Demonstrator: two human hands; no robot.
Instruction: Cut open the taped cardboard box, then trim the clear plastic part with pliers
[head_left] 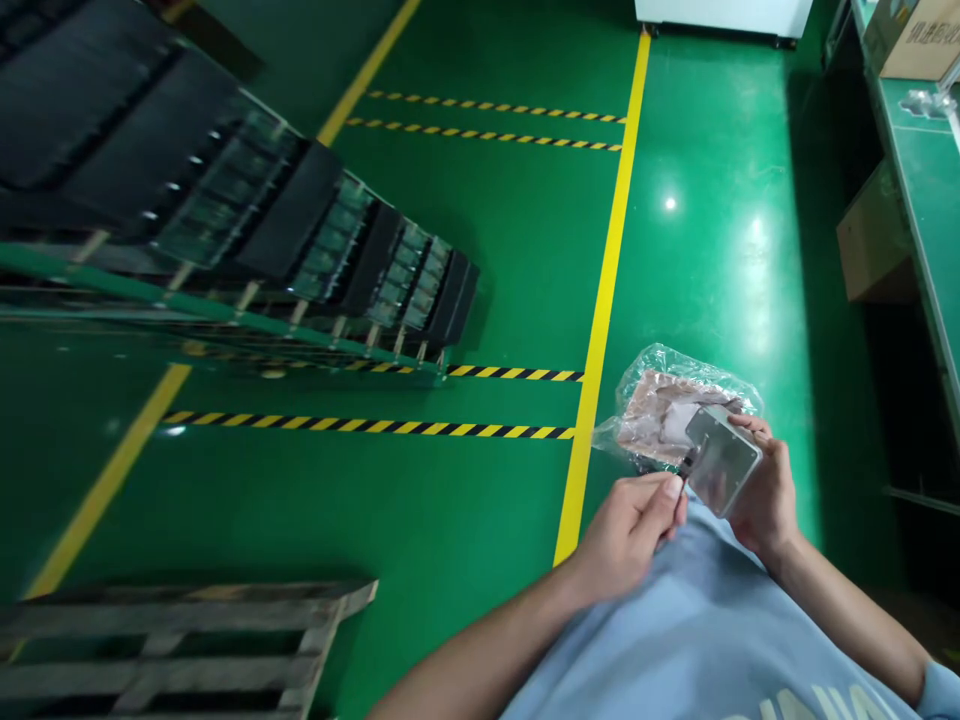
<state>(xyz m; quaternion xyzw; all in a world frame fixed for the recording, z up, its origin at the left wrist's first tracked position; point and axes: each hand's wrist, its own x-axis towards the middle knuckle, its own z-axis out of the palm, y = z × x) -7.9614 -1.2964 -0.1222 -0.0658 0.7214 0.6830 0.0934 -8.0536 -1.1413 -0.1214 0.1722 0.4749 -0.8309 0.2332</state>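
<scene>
My left hand (634, 525) is closed, thumb pressed on a thin dark cable with a small connector (687, 462) at its end. My right hand (772, 485) wraps round the side of a flat grey metal case (724, 460) with rounded corners, which is tilted in front of my body. The connector lies at the left edge of the case; whether they touch is unclear. Just beyond both hands is a clear plastic bag (652, 400) with pinkish and white contents. What bears the bag is hidden.
A rack (300, 315) with black bins and circuit boards stands at the left. A wooden pallet (172, 620) lies at the lower left. On the right are a green-topped bench (926, 175) and cardboard boxes (877, 240). A white cabinet (724, 15) stands at the top.
</scene>
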